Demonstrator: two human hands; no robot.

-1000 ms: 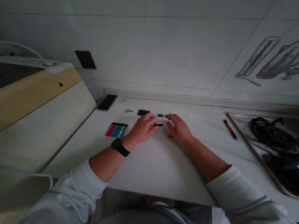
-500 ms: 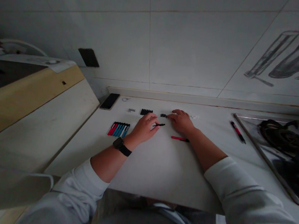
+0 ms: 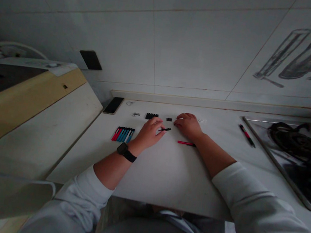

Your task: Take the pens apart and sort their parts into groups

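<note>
My left hand (image 3: pixel 150 132), closed in a pinch, holds a thin black pen part (image 3: pixel 165 129) with a pointed end, slightly above the counter. To its right, my right hand (image 3: pixel 188 125) rests low over the counter with its fingers curled together; whatever is at the fingertips is too small to make out. A few small dark pieces (image 3: pixel 169 119) lie just left of those fingertips. Between the hands and closer to me is a red pen barrel (image 3: pixel 185 143), partly by my right wrist. Behind my left hand stands a row of black pen parts (image 3: pixel 151 116).
Several red, blue and white pen barrels (image 3: pixel 123 134) lie lined up at left. Small springs (image 3: pixel 136 114), a ring-like item (image 3: pixel 130 103) and a phone (image 3: pixel 113 105) are farther back. A red and black pen (image 3: pixel 247 135) lies beside the gas stove (image 3: pixel 294 146); clear bits (image 3: pixel 202 120) sit behind my right hand.
My right fingertips have drawn slightly right, away from the small dark pieces, and the group there looks shorter. My left hand keeps its hold on the black pen part.
</note>
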